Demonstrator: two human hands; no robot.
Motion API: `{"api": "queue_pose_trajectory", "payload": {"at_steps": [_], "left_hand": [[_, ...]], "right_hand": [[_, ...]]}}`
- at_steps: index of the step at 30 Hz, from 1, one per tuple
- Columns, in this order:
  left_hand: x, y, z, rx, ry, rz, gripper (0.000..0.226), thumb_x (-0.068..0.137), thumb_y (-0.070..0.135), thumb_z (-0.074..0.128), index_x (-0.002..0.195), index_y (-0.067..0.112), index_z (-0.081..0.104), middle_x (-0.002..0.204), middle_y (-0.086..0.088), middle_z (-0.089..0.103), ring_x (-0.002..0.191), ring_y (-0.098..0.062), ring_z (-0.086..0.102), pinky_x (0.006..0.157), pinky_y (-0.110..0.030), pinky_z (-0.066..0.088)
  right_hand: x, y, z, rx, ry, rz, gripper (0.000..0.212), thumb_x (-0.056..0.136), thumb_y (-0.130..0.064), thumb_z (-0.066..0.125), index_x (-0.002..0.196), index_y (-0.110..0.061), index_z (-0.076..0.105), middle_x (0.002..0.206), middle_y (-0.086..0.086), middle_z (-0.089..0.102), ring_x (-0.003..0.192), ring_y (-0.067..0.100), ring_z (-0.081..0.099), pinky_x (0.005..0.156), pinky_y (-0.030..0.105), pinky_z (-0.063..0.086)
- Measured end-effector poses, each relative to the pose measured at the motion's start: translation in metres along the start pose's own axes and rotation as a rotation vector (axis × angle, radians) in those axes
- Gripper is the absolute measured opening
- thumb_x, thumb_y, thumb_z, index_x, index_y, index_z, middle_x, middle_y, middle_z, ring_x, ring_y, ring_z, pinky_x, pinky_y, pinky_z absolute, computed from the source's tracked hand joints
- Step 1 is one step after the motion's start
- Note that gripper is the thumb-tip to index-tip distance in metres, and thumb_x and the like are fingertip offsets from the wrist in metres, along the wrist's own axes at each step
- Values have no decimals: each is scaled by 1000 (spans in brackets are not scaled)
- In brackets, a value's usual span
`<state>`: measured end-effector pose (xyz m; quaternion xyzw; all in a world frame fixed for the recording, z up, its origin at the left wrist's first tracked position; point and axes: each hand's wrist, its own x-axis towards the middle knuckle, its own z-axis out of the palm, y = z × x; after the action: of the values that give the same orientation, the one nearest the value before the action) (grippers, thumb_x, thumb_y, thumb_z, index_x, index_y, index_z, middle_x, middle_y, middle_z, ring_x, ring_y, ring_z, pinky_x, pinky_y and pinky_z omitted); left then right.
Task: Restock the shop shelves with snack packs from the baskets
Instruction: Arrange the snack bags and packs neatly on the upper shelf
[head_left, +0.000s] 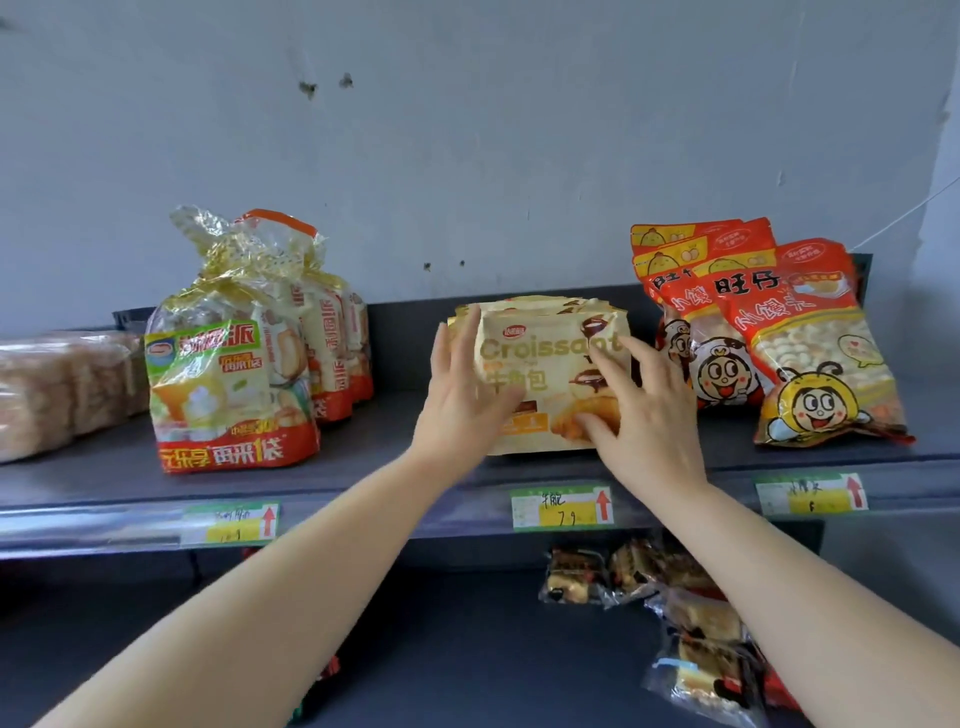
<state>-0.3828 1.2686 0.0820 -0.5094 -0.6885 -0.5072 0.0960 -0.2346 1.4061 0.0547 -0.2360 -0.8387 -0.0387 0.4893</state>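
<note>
Your left hand (467, 400) lies flat against the left edge of the croissant pack (550, 353), fingers straight and pointing up, thumb across its front. Your right hand (647, 415) presses on the pack's right side, fingers spread over the print. Neither hand curls round it.

The pack stands upright near the front of the upper shelf (363, 447), with more of its kind stacked just behind it. Directly below the pack, on the shelf edge, sits a green price tag (563, 506) with a red arrow. Right of the pack, near but apart, lean red bags (810, 358) with cartoon faces. Left of it, well apart, stand cake bags (234, 374) gathered in gold at the top. Further left is a clear-wrapped block (47, 395), blurred. Below the pack and to its right, small clear packs (691, 623) lie on the lower shelf (467, 649).
</note>
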Motion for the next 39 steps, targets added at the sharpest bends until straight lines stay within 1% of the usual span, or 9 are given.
{"api": "queue_pose_trajectory", "payload": {"at_steps": [4,10,13,16,18,21,26,31,39], "left_hand": [[-12,0,10,238,-93,53,101,86,13,71,147,59,4,162,2,7,125,-22,52,84,-38,55],[-4,-1,13,261,-95,-61,106,86,7,69,142,65,-1,161,1,9,101,-24,62,71,-43,59],[-5,-2,13,252,-93,-45,105,86,8,68,143,64,0,161,1,10,101,-23,62,69,-44,59],[-9,-2,13,275,-81,-1,104,85,13,69,144,63,0,161,3,6,107,-23,60,67,-41,59],[-11,0,13,292,-51,27,100,85,22,72,143,65,2,162,9,-3,126,-25,51,70,-40,59],[-13,3,15,333,21,56,93,84,36,72,145,63,7,162,13,-15,145,-28,28,77,-42,58],[-21,6,15,384,111,45,81,85,45,67,146,58,14,161,11,-20,150,-25,5,88,-45,55],[-33,5,14,378,154,15,78,87,46,65,146,56,15,163,8,-14,151,-25,1,110,-53,38],[-54,9,12,331,180,-11,71,90,40,63,149,43,23,164,4,-1,150,-22,5,115,-48,31]], "right_hand": [[-1,2,2,81,-33,20,73,79,-30,77,144,-25,43,149,2,31,126,26,43,92,39,50],[7,4,6,162,-198,93,77,83,-13,71,144,-36,29,157,-15,8,123,18,48,64,31,53],[5,4,7,120,-166,90,73,82,-15,71,142,-32,34,159,-13,13,105,21,60,65,30,50],[1,8,8,101,-103,54,69,81,-22,73,141,-26,40,158,-5,24,128,23,48,99,43,46],[0,10,8,102,-83,17,67,81,-26,72,140,-24,42,156,-1,27,139,23,36,107,47,39],[-2,10,5,123,-61,1,64,81,-25,72,139,-21,46,153,1,31,137,23,38,104,45,40],[-11,7,-2,157,-38,2,61,81,-27,72,136,-21,48,151,3,33,134,24,40,103,43,41],[-19,6,-15,170,-28,13,58,81,-26,72,135,-24,49,151,2,34,136,24,37,105,44,37],[-29,7,-32,89,-61,54,59,83,-31,70,137,-22,47,152,5,34,139,26,34,108,46,33]]}}
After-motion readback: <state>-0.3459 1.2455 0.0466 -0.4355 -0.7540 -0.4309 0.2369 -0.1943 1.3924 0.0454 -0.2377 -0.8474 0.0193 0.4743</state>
